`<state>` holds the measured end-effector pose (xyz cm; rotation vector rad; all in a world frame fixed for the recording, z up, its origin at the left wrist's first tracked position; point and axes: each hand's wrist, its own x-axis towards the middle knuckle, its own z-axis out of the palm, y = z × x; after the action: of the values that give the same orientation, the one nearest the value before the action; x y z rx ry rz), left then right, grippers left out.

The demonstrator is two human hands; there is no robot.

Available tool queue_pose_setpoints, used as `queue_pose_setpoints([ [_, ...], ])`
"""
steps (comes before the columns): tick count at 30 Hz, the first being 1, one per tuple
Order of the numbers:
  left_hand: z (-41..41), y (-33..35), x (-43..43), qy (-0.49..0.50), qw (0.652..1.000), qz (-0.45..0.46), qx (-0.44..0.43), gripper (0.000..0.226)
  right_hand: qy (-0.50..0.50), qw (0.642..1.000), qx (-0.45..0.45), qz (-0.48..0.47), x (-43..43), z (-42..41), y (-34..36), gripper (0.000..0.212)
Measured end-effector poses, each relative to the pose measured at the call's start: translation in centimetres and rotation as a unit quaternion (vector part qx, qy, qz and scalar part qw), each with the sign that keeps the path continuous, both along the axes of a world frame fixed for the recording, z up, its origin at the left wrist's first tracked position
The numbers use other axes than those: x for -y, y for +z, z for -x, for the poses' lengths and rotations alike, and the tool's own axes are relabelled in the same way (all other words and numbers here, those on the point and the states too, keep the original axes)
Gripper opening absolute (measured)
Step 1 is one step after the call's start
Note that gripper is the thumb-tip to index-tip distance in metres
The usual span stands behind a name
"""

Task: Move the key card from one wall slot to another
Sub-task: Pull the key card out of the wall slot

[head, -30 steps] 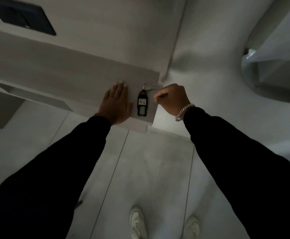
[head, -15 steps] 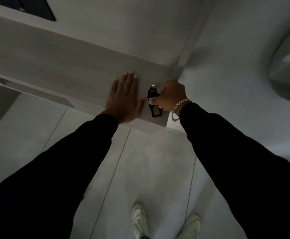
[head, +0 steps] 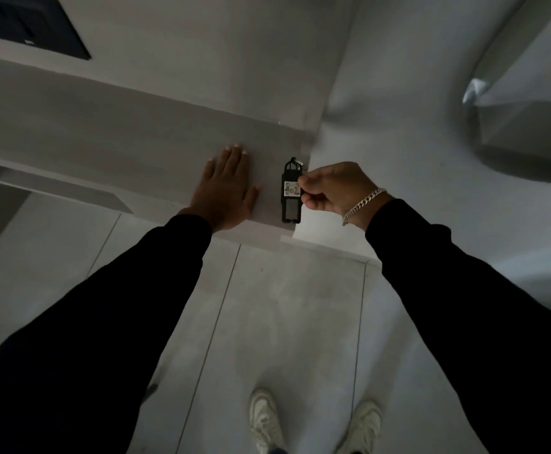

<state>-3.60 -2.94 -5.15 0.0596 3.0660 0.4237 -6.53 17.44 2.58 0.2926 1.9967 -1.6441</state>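
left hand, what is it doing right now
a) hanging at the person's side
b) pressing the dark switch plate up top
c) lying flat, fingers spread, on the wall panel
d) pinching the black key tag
c: the left hand lies open and flat on the wall panel, beside the black key tag, which the right hand pinches at its right edge.

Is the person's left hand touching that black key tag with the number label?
Apart. The head view shows the left hand flat on the wall panel, with a strip of bare panel between its thumb and the key tag.
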Motion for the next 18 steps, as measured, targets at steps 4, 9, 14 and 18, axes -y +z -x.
queue_pose_setpoints([
  [4, -1.9, 2.8, -3.2, -0.029, 0.997, -0.060, -0.049, 0.069, 0.006, 0.999, -0.032, 0.009, -3.5, -1.9, 2.0, 0.022],
  [9, -5.1, 6.2, -9.3, -0.079, 0.984, -0.121, -0.107, 0.062, -0.005, 0.998, -0.066, 0.024, -9.6, -5.5, 5.5, 0.021],
  [14, -7.6, 9.2, -17.2, -0.130, 0.967, -0.155, -0.155, 0.055, -0.041, 0.994, -0.096, 0.019, -18.5, -10.0, 8.8, 0.016],
  [18, -8.9, 11.1, -25.4, -0.170, 0.958, -0.166, -0.162, 0.058, -0.055, 0.992, -0.112, 0.015, -27.1, -13.5, 10.4, 0.005],
])
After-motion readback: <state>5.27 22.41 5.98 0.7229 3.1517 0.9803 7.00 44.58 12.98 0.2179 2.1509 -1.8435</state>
